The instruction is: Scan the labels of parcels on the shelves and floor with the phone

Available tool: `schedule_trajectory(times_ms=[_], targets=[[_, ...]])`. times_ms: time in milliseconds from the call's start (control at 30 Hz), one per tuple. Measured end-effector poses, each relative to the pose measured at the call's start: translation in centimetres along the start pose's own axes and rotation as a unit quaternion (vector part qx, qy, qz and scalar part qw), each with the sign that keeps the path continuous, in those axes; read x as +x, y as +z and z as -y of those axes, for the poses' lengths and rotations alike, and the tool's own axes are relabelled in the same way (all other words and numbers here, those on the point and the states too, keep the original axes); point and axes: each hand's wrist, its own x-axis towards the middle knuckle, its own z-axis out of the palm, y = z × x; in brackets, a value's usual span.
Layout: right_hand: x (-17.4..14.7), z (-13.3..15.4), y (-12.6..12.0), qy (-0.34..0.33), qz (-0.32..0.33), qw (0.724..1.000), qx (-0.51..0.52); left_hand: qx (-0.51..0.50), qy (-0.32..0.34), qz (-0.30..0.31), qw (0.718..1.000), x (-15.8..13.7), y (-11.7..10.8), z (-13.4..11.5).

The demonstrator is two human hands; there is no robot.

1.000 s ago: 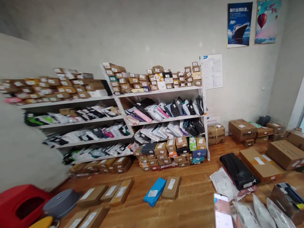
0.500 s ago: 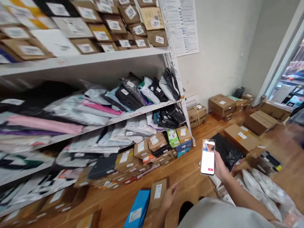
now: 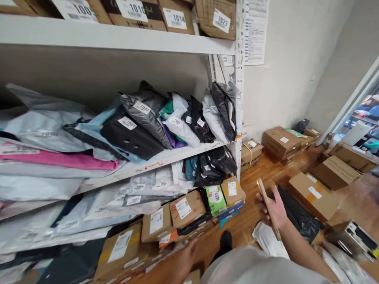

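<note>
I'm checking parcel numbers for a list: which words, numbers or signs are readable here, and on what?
"1010": top-shelf box
"1014": next box to its right
"1023": rightmost top-shelf carton
"1002": gray bag
"1001": black bag left of it
"1009", seemingly: low pale bag
"1007", seemingly: another pale bag
Too small or blurred: wall notice, strapped carton, green box, other labels.
Phone: screen hidden.

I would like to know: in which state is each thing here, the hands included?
Phone, held nearly edge-on, screen not visible.
Right hand, gripping the phone.
Left hand, blurred, grip unclear.
Black parcel marked 1001, tilted.
Taped carton, closed, lying flat.
Banded carton, tied round.
</note>
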Motion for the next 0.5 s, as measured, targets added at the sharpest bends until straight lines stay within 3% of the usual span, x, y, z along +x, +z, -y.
schedule_trajectory(times_ms=[133, 233, 333, 400, 500], targets=[[5.1, 1.7, 2.1, -0.021, 0.016, 1.000, 0.012, -0.018, 0.141, 0.003, 0.990, 11.8, -5.8, -6.4], [8.0, 2.2, 3.0, -0.026, -0.025, 0.999, -0.006, -0.019, 0.227, -0.022, 0.973, 17.5, -10.7, -11.8], [10.4, 2.3, 3.3, -0.020, -0.046, 0.999, -0.015, 0.001, 0.338, -0.139, 0.931, 21.2, -17.0, -17.4], [12.0, 2.4, 3.4, -0.012, -0.053, 0.998, -0.014, 0.025, 0.340, -0.253, 0.906, 23.3, -21.4, -21.1], [14.6, 3.2, 3.2, -0.014, -0.047, 0.999, 0.014, 0.044, 0.327, -0.296, 0.896, 26.5, -26.6, -26.4]])
